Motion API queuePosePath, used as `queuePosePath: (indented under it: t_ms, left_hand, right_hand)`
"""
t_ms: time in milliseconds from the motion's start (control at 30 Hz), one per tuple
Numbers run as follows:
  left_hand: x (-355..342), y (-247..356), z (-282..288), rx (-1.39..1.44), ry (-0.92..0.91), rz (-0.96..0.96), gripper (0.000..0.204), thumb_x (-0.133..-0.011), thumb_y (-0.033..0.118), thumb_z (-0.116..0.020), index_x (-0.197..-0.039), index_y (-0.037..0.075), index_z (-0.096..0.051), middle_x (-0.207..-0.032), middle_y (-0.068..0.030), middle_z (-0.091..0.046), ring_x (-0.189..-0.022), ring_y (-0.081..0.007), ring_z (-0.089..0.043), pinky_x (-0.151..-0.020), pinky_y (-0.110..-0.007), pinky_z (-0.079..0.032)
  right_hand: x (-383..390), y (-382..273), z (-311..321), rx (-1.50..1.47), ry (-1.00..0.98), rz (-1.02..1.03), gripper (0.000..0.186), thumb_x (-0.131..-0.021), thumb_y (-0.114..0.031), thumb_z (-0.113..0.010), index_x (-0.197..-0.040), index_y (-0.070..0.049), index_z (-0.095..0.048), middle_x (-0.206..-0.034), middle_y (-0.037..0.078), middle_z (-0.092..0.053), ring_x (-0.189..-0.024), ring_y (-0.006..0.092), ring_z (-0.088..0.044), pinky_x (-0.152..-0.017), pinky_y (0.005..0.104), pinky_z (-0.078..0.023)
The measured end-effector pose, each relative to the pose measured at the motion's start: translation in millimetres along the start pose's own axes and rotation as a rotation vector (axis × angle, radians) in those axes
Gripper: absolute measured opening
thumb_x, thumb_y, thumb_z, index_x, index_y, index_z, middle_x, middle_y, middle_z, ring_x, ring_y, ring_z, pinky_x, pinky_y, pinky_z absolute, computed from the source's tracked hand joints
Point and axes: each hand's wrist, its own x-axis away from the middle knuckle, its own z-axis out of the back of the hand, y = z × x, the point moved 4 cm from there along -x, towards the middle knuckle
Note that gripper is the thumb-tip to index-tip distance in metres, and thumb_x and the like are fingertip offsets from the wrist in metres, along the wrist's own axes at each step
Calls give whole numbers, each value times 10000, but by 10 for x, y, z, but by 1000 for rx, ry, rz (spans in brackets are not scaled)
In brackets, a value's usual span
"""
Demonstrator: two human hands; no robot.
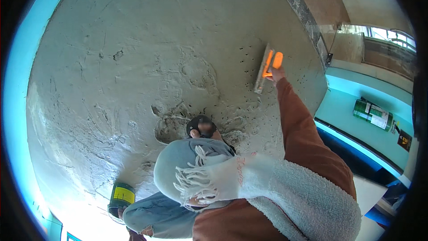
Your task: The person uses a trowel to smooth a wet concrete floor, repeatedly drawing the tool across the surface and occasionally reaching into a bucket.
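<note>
My right hand point(277, 75) is closed around the orange handle of a plastering trowel point(263, 69). Its long, cement-smeared blade stands close against the wet grey cement floor point(133, 31); whether it touches all along, I cannot tell. Small dark pits dot the cement beside the blade. At the end of my brown sleeve, a bit of skin that may be my left hand point(196, 202) shows under the fringe of a light towel point(294, 192). Its fingers are hidden. My foot in a black sandal point(201, 127) is on the cement, below my bent knee in pale jeans.
A dark green bucket with a yellow label point(123, 195) stands at lower left. Footprints and rough ridges mark the cement around my foot. A turquoise wall point(31, 22) borders the left side. At right, a green cylinder point(372, 114) lies on a turquoise ledge point(343, 93).
</note>
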Motion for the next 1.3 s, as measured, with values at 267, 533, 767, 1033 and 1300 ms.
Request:
queuePosePath:
  t_ms: [267, 533, 767, 1033, 1300]
  left_hand:
    - [30, -282, -142, 50, -11, 21, 336, -924, 283, -611, -933, -52, -601, -767, -276, -634, -689, -413, -623, -645, -492, -493]
    - [-18, -514, -249, 142, 59, -95, 332, -916, 267, -641, -887, -56, -572, -671, -231, -592, -579, -345, -539, -589, -443, -480]
    - [-50, -134, -226, 343, -9, -113, 344, -914, 276, -639, -868, -55, -558, -672, -218, -585, -566, -368, -501, -573, -456, -460]
    - [42, -378, -371, 55, 221, 31, 336, -919, 322, -594, -919, -14, -578, -796, -262, -615, -721, -472, -574, -652, -530, -446]
    - [153, -238, -266, 150, 235, 51, 361, -921, 326, -582, -889, -33, -556, -790, -299, -594, -741, -496, -568, -657, -538, -447]
  right_hand:
    - [807, -535, -1189, 47, -141, 99, 361, -861, -162, -642, -1194, -103, -517, -1008, 45, -629, -920, 212, -657, -755, 429, -582]
    - [1182, -625, -2731, 383, -249, 522, 388, -833, -160, -692, -1191, -53, -586, -985, 99, -674, -865, 245, -680, -732, 412, -545]
    - [1934, -1193, -3101, 632, -501, 715, 667, -788, -316, -771, -1308, 1, -502, -1118, 232, -654, -1035, 363, -657, -887, 436, -511]
    - [131, -1108, -365, 261, 83, 223, 351, -901, -152, -628, -1238, -90, -553, -1078, 68, -641, -951, 191, -658, -773, 378, -579]
    - [-245, -934, -871, 292, 121, 96, 328, -863, -216, -642, -1162, -89, -594, -975, 66, -667, -836, 222, -693, -640, 381, -592]
